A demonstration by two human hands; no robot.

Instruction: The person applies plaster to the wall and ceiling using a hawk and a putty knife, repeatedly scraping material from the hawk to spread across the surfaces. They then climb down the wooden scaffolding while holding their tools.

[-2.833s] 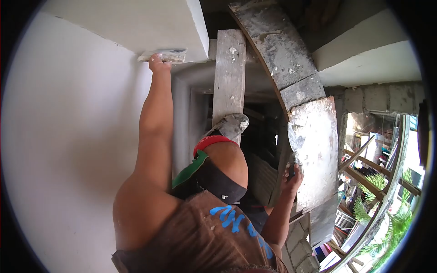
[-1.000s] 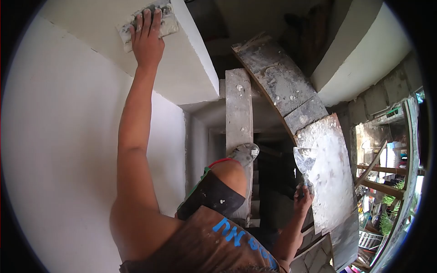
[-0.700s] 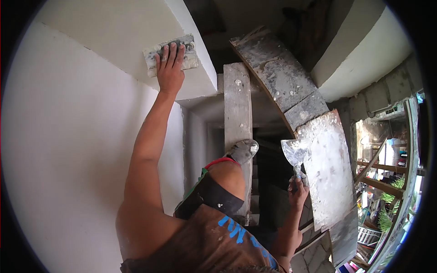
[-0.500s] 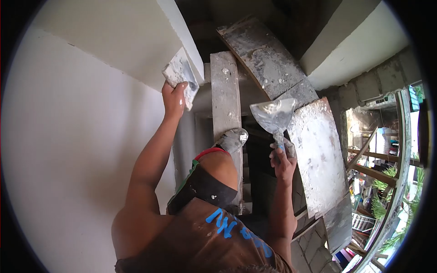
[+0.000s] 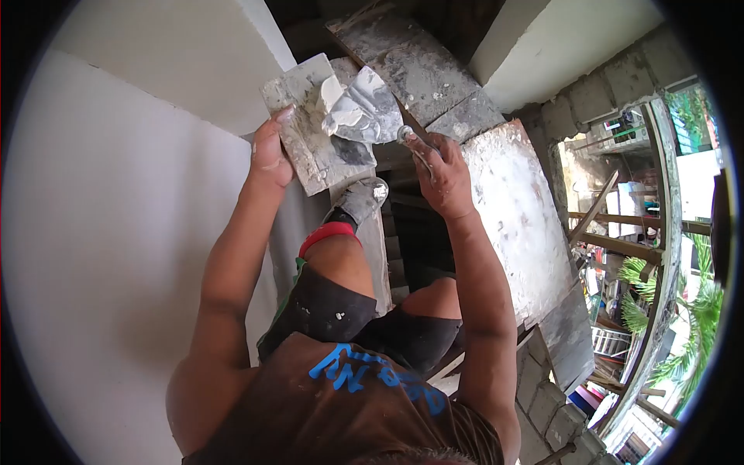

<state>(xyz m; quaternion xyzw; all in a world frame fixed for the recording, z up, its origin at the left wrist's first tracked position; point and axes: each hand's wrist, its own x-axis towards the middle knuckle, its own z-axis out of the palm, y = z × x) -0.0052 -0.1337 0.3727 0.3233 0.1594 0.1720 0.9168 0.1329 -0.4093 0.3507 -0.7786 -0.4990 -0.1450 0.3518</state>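
Observation:
My left hand (image 5: 273,151) grips the edge of a flat mortar board (image 5: 298,147), its plaster-smeared face turned up. White plaster (image 5: 341,116) lies on the board and on the wide blade of a putty knife (image 5: 372,108). The knife's handle is in my right hand (image 5: 443,172), fingers wrapped round it. The blade is over the board's upper right part; whether it touches the board is hard to tell.
A smooth wall (image 5: 116,232) rises on the left. Plaster-spattered planks (image 5: 418,70) and a whitish panel (image 5: 515,225) lie ahead and right. My shoe (image 5: 360,200) is on a narrow plank. A dark gap lies beside it. Concrete blocks and a wooden-framed opening are at right.
My right hand has moved up and left, bringing the putty knife over the board. The board has turned to show its face, now with plaster on it. The view has shifted, and a second knee shows.

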